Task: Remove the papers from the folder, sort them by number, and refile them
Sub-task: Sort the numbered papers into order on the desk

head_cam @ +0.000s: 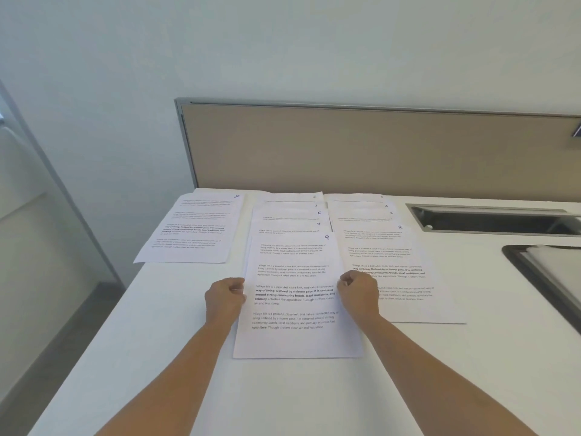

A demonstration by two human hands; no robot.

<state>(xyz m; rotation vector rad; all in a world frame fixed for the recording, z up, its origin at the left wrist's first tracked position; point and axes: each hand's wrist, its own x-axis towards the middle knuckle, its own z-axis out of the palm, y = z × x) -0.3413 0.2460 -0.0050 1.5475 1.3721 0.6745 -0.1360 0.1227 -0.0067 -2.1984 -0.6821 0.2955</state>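
Note:
Numbered printed sheets lie on the white table [283, 398]. Sheet 9 [295, 338] tops a staggered middle column, with sheets 7, 5, 3 and 1 peeking out behind it. To the right, sheet 8 [405, 247] covers sheets 6, 4 and one more. Sheet 10 [191, 231] lies alone at the far left. My left hand [224, 298] pinches the left edge of sheet 9 with curled fingers. My right hand [358, 294] pinches its right edge the same way. At the right edge lies a dark-framed folder [540, 272], partly out of view.
A tan partition panel [377, 149] stands along the table's back edge. A grey cable slot [490, 218] is sunk into the table at the back right. The table's left edge drops off near sheet 10.

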